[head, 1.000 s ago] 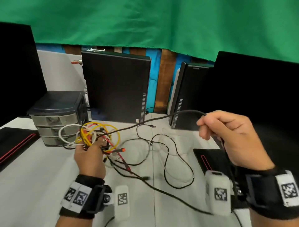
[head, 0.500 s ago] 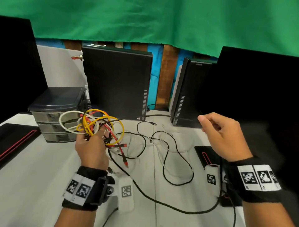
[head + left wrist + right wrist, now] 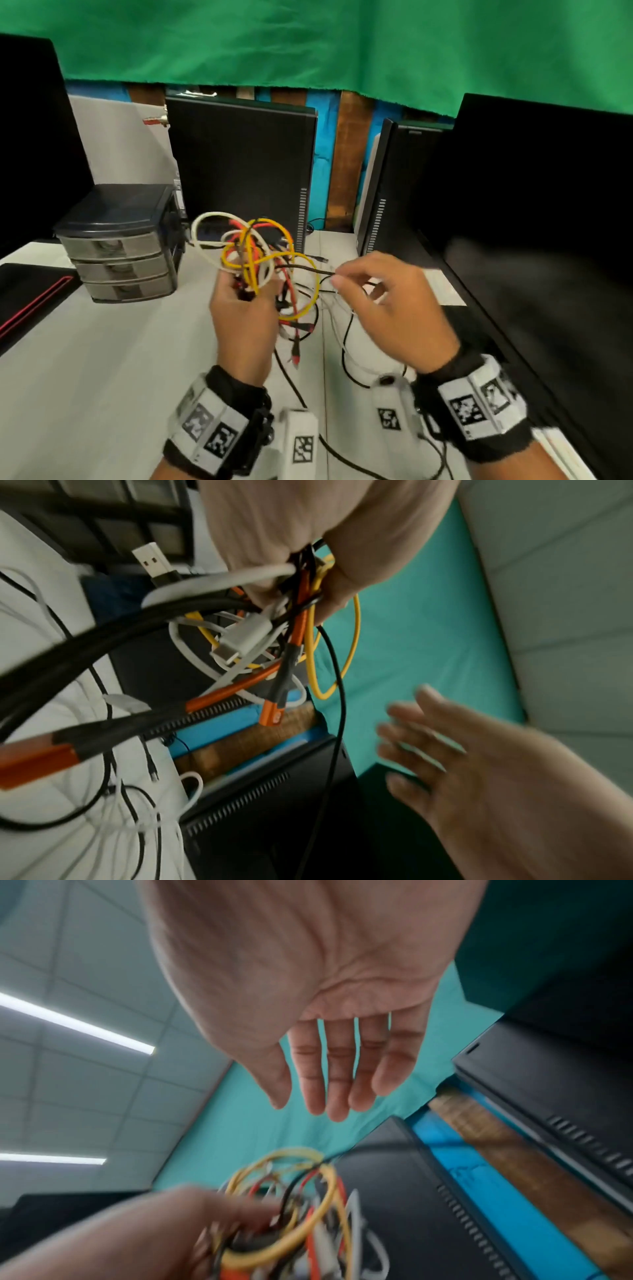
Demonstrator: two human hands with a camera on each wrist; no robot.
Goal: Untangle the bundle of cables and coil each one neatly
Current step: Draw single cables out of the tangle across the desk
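Observation:
My left hand grips a tangled bundle of cables, with yellow, white, orange and black loops, and holds it above the white table. In the left wrist view the bundle hangs from the fist, showing USB plugs and orange connectors. My right hand hovers just right of the bundle, its fingertips beside a black strand. The right wrist view shows this hand with straight fingers and an empty palm. Loose black and thin white cables trail down onto the table.
A grey three-drawer unit stands at the left. Behind the bundle are two black computer towers. A large black monitor lines the right side. A black mat with a red stripe lies at the far left.
My right hand has let go of the black cable it held raised and moved left, close to the bundle. My left hand has lifted the bundle higher.

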